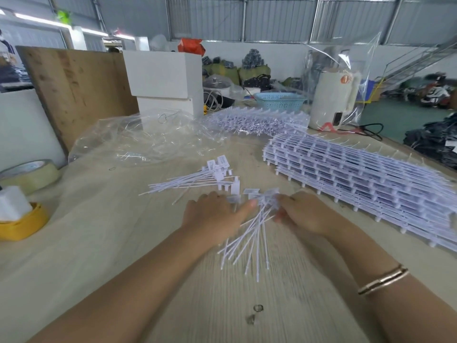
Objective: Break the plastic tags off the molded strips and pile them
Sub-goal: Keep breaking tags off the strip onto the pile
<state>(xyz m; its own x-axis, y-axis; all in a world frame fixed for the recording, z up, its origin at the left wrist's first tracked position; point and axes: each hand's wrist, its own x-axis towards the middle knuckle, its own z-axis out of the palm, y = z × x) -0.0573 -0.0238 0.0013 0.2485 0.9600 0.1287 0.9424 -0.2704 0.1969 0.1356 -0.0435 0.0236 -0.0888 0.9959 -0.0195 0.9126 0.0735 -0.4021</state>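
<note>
**Two hands on one bundle of tags**

Many molded strips (358,179) lie stacked at 3 o'clock. The loose tag pile (197,180) sits at 11 o'clock, nearer the left hand (212,215). Left hand and right hand (303,212) pinch a tag bundle (249,238), tails pointing to 6 o'clock.

little can be read here. the white appliance (332,97) inside the clear plastic bag (356,70) carries an orange sticker (345,79) with what looks like the numeral 1. the white tags (221,160) and the stacked molded strips (358,174) bear dark print, too small and blurred to make out.
</note>
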